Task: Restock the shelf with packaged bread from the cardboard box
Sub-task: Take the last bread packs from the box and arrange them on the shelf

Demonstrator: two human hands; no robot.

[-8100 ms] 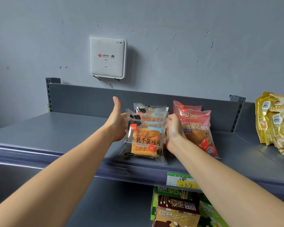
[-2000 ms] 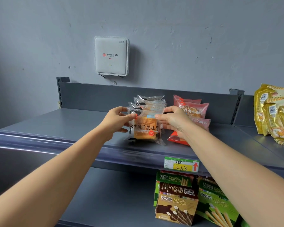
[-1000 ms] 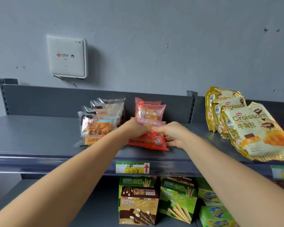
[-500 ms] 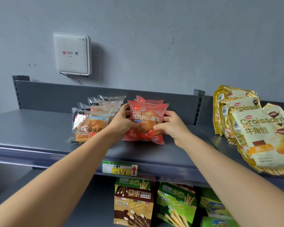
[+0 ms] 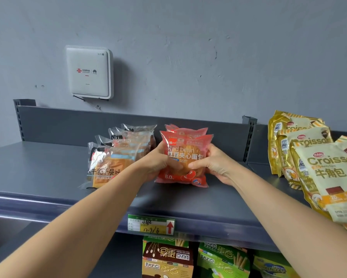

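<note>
both hands grip the front red pack [image 5: 185,157] on the grey shelf [image 5: 48,169]. the left hand [image 5: 158,163] is closed round the pack's left edge, thumb across the face. the right hand [image 5: 212,165] is closed round the right edge, thumb on the face, fingers hidden behind. the pack stands nearly upright, its lower seal touching or just above the shelf; which of the two cannot be told. at least one more red pack [image 5: 186,130] stands directly behind it.

just to the left stands a row of clear toast packs [image 5: 112,163], leaning back. the left forearm passes in front of the nearest one. to the right, past the shelf divider, stands a row of croissant bags [image 5: 325,177]. the cardboard box is not in view.

risks from this position:
- soft film gives no rigid base. on release, the pack may tip forward and slide toward the shelf lip.
- hard thumb pressure may squash the bread inside.
- withdrawing the left arm sideways may catch the front toast pack and topple that row.
- pushing the pack back too hard may knock over the red pack behind.
</note>
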